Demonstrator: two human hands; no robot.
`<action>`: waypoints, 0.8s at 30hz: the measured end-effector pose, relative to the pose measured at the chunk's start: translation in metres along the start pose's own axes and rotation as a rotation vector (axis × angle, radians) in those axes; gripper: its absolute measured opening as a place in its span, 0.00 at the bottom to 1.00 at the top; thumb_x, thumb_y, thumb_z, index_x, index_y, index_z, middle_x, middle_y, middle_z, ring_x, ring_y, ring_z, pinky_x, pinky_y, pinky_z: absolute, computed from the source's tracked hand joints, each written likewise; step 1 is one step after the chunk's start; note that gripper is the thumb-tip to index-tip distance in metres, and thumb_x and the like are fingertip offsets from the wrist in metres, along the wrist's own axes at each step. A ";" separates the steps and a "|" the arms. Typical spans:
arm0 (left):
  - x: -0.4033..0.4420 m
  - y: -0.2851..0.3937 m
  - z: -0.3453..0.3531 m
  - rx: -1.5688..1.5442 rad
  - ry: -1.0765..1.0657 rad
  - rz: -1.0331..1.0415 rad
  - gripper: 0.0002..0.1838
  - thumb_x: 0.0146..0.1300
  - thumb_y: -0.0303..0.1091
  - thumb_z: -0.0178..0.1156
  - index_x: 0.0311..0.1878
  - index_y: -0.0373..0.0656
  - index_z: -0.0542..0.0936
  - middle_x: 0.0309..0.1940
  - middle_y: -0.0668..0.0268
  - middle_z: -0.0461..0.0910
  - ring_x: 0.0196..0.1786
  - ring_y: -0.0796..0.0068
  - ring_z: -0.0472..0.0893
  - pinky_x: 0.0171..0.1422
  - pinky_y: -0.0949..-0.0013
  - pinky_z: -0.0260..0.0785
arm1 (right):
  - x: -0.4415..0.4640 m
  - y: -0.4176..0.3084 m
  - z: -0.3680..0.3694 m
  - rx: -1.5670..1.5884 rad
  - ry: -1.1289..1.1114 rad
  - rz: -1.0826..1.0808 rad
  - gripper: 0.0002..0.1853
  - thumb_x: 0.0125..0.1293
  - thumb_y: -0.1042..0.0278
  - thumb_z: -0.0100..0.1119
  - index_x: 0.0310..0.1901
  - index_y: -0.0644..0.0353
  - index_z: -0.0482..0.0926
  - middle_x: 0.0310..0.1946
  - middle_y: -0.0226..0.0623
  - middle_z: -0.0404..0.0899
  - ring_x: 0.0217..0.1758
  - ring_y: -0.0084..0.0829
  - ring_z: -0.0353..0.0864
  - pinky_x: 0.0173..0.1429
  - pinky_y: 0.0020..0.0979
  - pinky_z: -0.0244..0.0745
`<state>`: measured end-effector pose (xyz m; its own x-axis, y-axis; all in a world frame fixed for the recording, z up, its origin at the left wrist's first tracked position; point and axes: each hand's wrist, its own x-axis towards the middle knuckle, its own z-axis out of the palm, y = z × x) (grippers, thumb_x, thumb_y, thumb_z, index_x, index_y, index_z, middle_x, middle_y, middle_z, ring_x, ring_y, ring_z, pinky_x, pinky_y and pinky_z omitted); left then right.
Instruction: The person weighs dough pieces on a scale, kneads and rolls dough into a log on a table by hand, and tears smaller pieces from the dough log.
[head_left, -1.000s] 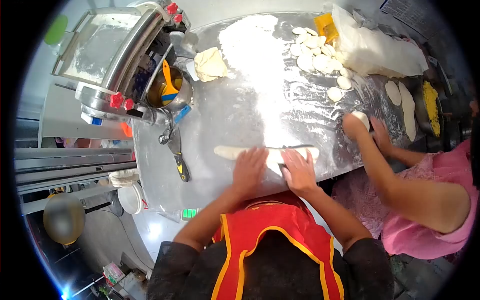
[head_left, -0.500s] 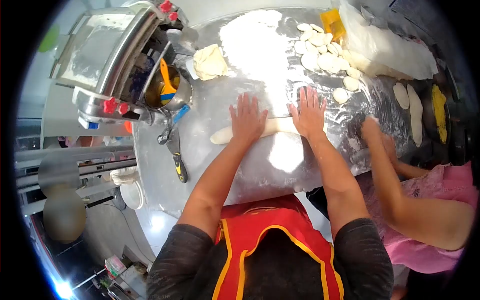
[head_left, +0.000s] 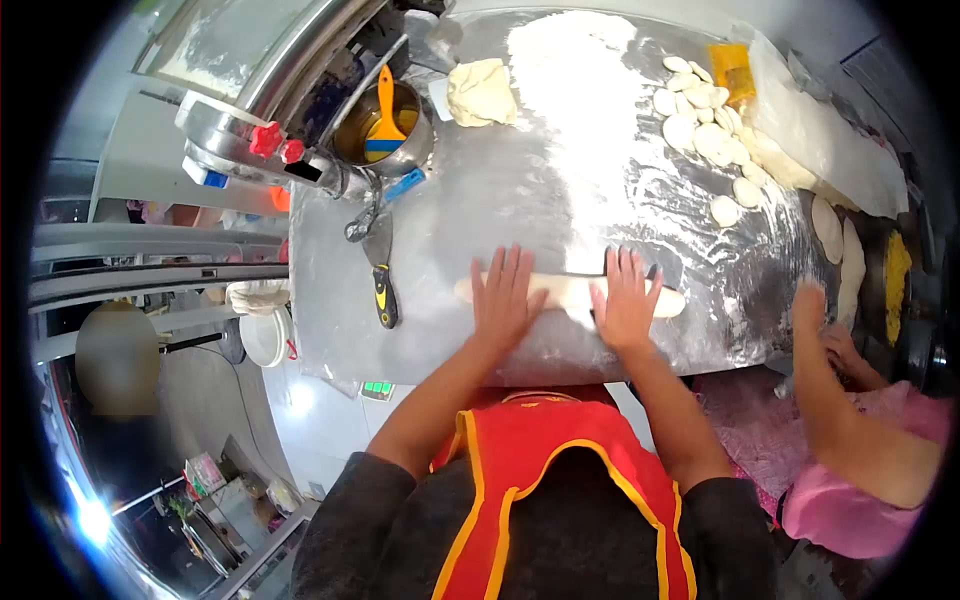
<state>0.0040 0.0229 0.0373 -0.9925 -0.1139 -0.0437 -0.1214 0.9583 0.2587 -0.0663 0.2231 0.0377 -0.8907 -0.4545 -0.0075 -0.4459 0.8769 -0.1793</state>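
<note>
A pale dough log [head_left: 570, 292] lies crosswise on the metal table near its front edge. Flat on its left part rests my left hand [head_left: 506, 300], fingers stretched forward. My right hand [head_left: 627, 300] lies on the right part in the same way, fingers apart. Both ends of the log stick out past my hands; the stretches under my palms are hidden. Ahead of the log spreads a patch of white flour [head_left: 575, 110]. A lump of dough [head_left: 481, 92] sits at the back, left of the flour.
At left stand a metal pot [head_left: 415, 150] with an orange brush [head_left: 386, 110] and a scraper [head_left: 383, 290] with a black-yellow handle. Several dough rounds [head_left: 712, 143] lie back right, beside a plastic sheet [head_left: 825, 140]. A co-worker's hand [head_left: 809, 308] works at the right edge.
Both my hands and the dough log have come nearer to the table's front edge. The camera view has shifted as well. The co-worker's hands have moved slightly.
</note>
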 end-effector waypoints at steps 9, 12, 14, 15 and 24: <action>0.087 -0.035 0.003 0.074 0.094 -0.008 0.30 0.70 0.49 0.46 0.70 0.42 0.62 0.73 0.56 0.57 0.75 0.54 0.54 0.75 0.39 0.39 | 0.078 0.015 -0.002 0.004 0.040 -0.043 0.28 0.74 0.51 0.38 0.72 0.48 0.57 0.74 0.41 0.50 0.78 0.43 0.47 0.75 0.57 0.40; 0.023 -0.026 -0.007 -0.093 -0.132 0.072 0.29 0.67 0.44 0.48 0.69 0.43 0.63 0.70 0.57 0.61 0.74 0.55 0.56 0.75 0.43 0.41 | 0.017 -0.009 -0.015 0.069 -0.021 -0.093 0.27 0.73 0.57 0.40 0.71 0.51 0.59 0.70 0.42 0.61 0.74 0.46 0.56 0.76 0.57 0.36; -0.034 -0.008 -0.002 -0.144 0.000 0.071 0.29 0.66 0.41 0.49 0.69 0.44 0.64 0.68 0.58 0.63 0.74 0.56 0.56 0.75 0.44 0.42 | -0.011 -0.037 -0.021 0.229 -0.088 -0.177 0.26 0.70 0.61 0.44 0.68 0.62 0.63 0.68 0.48 0.62 0.72 0.47 0.59 0.74 0.61 0.38; -0.054 -0.003 0.010 -0.116 0.047 0.075 0.29 0.66 0.41 0.49 0.70 0.45 0.63 0.69 0.59 0.62 0.74 0.56 0.57 0.75 0.44 0.43 | -0.022 -0.044 0.005 0.283 -0.206 -0.270 0.29 0.67 0.61 0.48 0.67 0.64 0.62 0.68 0.48 0.62 0.72 0.47 0.59 0.74 0.59 0.38; 0.045 -0.017 0.007 -0.012 0.058 -0.089 0.30 0.67 0.41 0.47 0.71 0.45 0.61 0.73 0.58 0.57 0.76 0.56 0.53 0.75 0.39 0.37 | 0.070 -0.079 0.020 0.060 -0.017 -0.227 0.31 0.69 0.53 0.44 0.70 0.59 0.58 0.73 0.43 0.54 0.76 0.44 0.50 0.73 0.62 0.40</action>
<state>-0.0382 0.0035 0.0245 -0.9768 -0.2138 -0.0113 -0.2090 0.9407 0.2673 -0.0913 0.1190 0.0320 -0.7661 -0.6423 0.0236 -0.6286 0.7411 -0.2360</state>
